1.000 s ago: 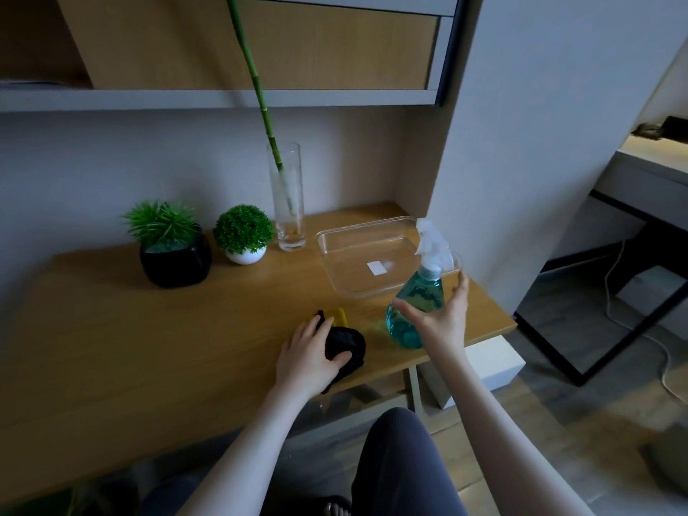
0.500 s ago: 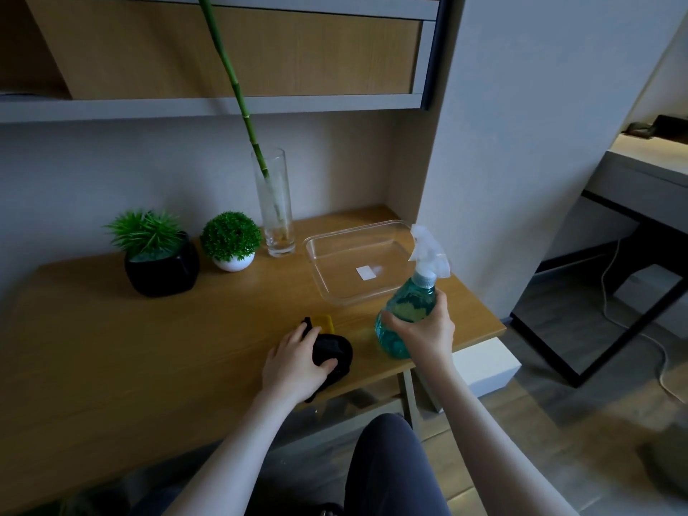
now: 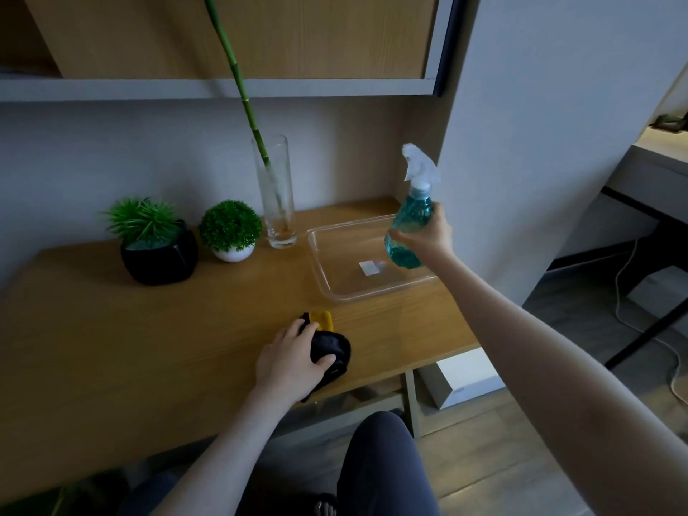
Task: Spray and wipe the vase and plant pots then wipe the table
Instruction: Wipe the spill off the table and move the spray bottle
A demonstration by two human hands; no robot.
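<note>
A tall clear glass vase (image 3: pixel 276 202) with a green bamboo stem stands at the back of the wooden table (image 3: pixel 111 329). To its left sit a small white pot (image 3: pixel 232 253) with a round green plant and a black pot (image 3: pixel 160 256) with spiky leaves. My right hand (image 3: pixel 432 236) holds a teal spray bottle (image 3: pixel 411 225) with a white trigger in the air above a clear tray, nozzle toward the vase. My left hand (image 3: pixel 290 361) rests on a black and yellow cloth (image 3: pixel 329 344) near the table's front edge, fingers curled over it.
A clear plastic tray (image 3: pixel 335 273) with a white label lies at the table's right end. A wooden cabinet and grey shelf (image 3: pixel 223 87) hang above. A grey wall panel stands right of the table. White boxes (image 3: pixel 458 378) sit on the floor below.
My right hand closed on the spray bottle and lifted it off the table, up over the tray. My left hand stayed on the cloth.
</note>
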